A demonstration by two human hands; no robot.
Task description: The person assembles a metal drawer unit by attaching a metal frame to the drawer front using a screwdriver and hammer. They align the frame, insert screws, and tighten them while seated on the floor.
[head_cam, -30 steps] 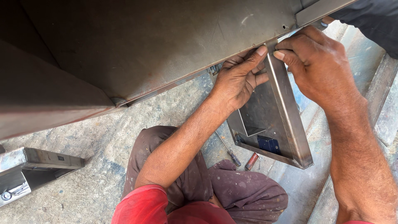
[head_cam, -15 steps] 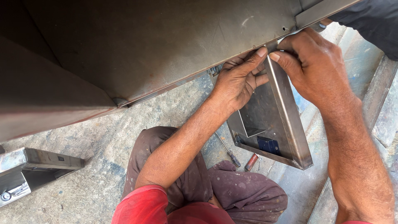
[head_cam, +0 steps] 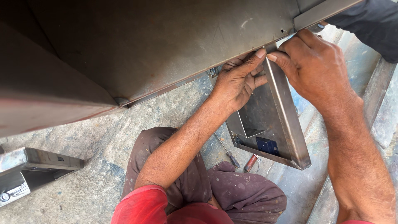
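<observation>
A large brown steel sheet panel (head_cam: 157,45) fills the top of the head view. Below its lower edge hangs a smaller steel tray-like box (head_cam: 273,124) with folded sides and a blue patch inside. My left hand (head_cam: 238,81) grips the box's upper left edge, forefinger pressed against the big panel's rim. My right hand (head_cam: 313,66) clasps the box's upper right side wall, fingertips meeting the left forefinger where box and panel join.
A screwdriver (head_cam: 227,151) and a red-handled tool (head_cam: 251,162) lie on the concrete floor under the box. A steel channel piece (head_cam: 33,168) sits at the lower left. A dark sleeve (head_cam: 369,20) of another person shows at the top right. My knees are below.
Both hands and the box stay almost where they were; the right hand's fingers have shifted slightly along the box's top edge.
</observation>
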